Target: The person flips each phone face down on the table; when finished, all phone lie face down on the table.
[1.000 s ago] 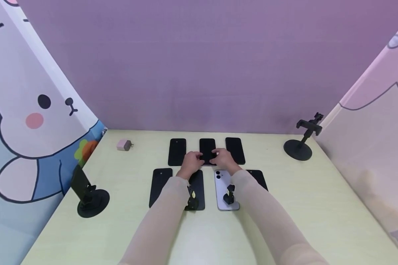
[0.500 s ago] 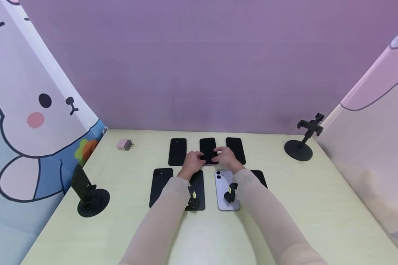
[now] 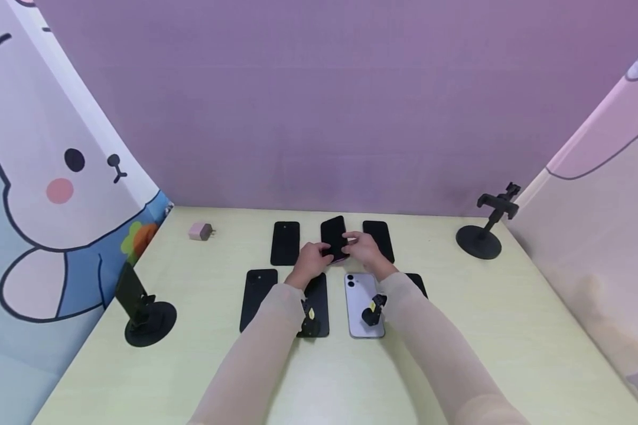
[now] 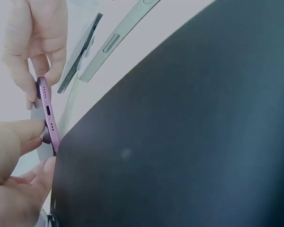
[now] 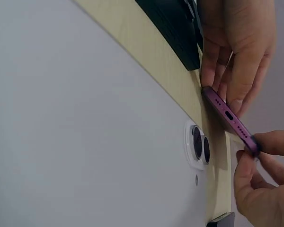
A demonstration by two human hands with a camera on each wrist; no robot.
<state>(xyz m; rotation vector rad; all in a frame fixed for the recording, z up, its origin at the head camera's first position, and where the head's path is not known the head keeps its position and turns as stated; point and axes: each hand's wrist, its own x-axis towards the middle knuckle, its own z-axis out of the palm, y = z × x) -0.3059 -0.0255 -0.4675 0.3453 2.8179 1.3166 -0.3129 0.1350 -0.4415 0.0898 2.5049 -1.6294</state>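
Note:
A black-screened smartphone (image 3: pixel 333 232) with a purple frame is tilted up in the middle of the back row, its far end raised. Its bottom edge, with charging port and speaker holes, faces the left wrist view as a purple strip (image 4: pixel 49 111). My left hand (image 3: pixel 311 260) pinches the left lower corner between thumb and fingers. On the opposite corner, my right hand (image 3: pixel 365 250) grips with thumb and fingertips. Below my wrists lie a dark phone (image 3: pixel 322 295) and a lavender phone (image 3: pixel 355 298) with its rear cameras up.
Black phones flank the held one, at left (image 3: pixel 285 243) and right (image 3: pixel 378 239). Another dark phone (image 3: pixel 257 298) lies front left; one more (image 3: pixel 417 281) is partly under my right sleeve. Phone stands are at left (image 3: pixel 151 326) and right (image 3: pixel 479 241); a pink plug adapter (image 3: pixel 199 231) sits back left.
The middle phone has gone from lying flat to tilted, its far edge rising and turning slightly. My right hand has shifted a little right and away from me; my left hand stays nearly in place.

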